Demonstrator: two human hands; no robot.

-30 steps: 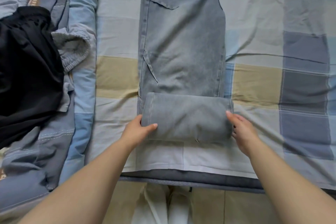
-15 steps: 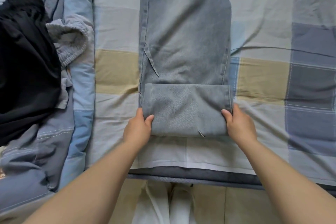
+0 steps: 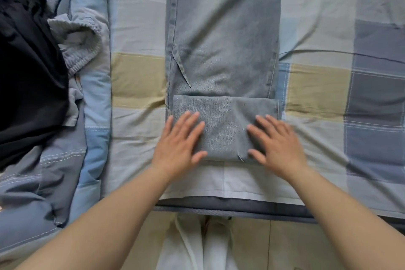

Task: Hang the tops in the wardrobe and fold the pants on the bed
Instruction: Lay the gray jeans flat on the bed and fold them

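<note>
Light blue jeans [image 3: 223, 39] lie lengthwise on the checked bed sheet [image 3: 317, 85], running away from me. Their near end is turned over into a flat folded band [image 3: 223, 125]. My left hand [image 3: 178, 143] lies flat on the band's left part, fingers straight and spread. On its right part rests my right hand [image 3: 275, 140], palm down with the fingers straight as well. Neither hand grips the cloth.
At the left lies a black garment [image 3: 28, 72] on a blue quilt [image 3: 92, 129], with grey elastic-waist pants [image 3: 79, 44] beside it. The bed's near edge [image 3: 230, 206] runs below my hands. Past that edge are the tiled floor [image 3: 269, 245] and my pale trouser legs.
Both hands left the band's side edges, where they held it, and came to lie flat on top of it. The band has rolled a little farther up the jeans.
</note>
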